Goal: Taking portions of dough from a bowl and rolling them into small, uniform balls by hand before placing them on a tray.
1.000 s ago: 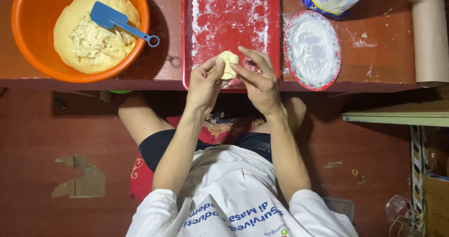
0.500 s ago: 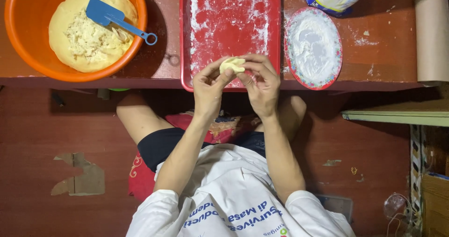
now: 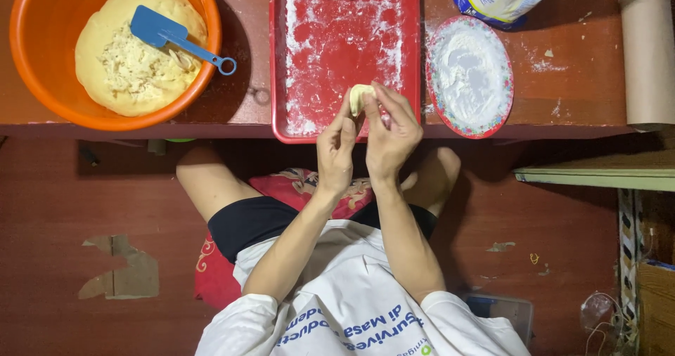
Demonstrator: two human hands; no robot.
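While the orange bowl (image 3: 28, 68) of dough with its blue scraper (image 3: 165, 33) sat off to the left, the left hand (image 3: 336, 152) and right hand (image 3: 391, 134) both pinched one small dough piece (image 3: 358, 97) over the floured red tray (image 3: 337, 40). Right of that sat a plate of flour (image 3: 470, 75).

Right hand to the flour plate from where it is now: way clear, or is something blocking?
Probably yes. The right hand sits beside the flour plate, nothing standing between them except the red tray rim. But it and the left hand are pinching the dough piece, so it would need to let go first.
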